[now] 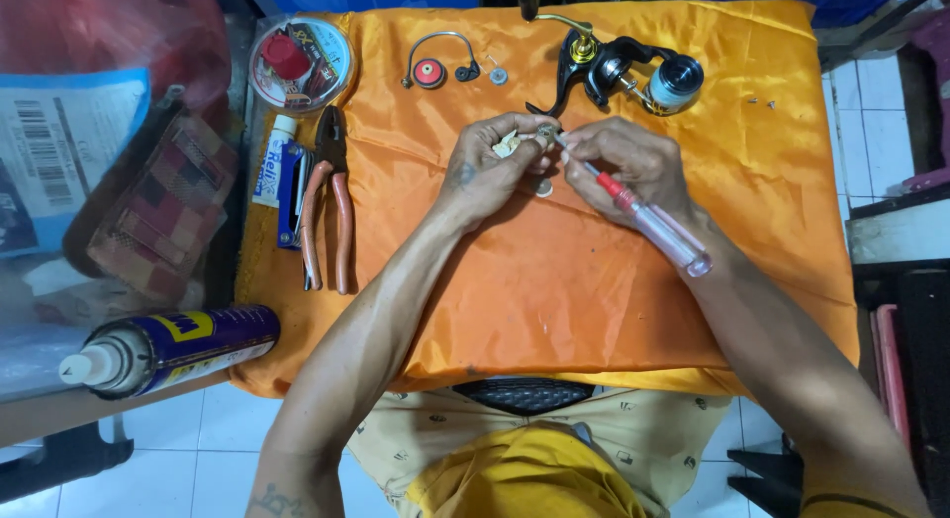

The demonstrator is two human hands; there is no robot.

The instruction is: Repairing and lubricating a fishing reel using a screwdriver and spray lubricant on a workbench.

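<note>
Left hand (487,162) fingers pinch small reel part (542,134); right hand (633,162) fingers grip screwdriver (648,221), tip at part. Reel body (614,73) (stripped) and bail wire (435,58) apart on orange-clothed counter (554,290); reassembly undone.

Single view, head-mounted. Camera looks almost straight down from above the wearer's lap onto the orange cloth (554,281) covering the surface. Close range: the cloth fills most of the frame, its far edge at the top. Forearms enter from below the cloth. Tiled floor (208,459) shows beside and beneath the cloth's near edge.
</note>
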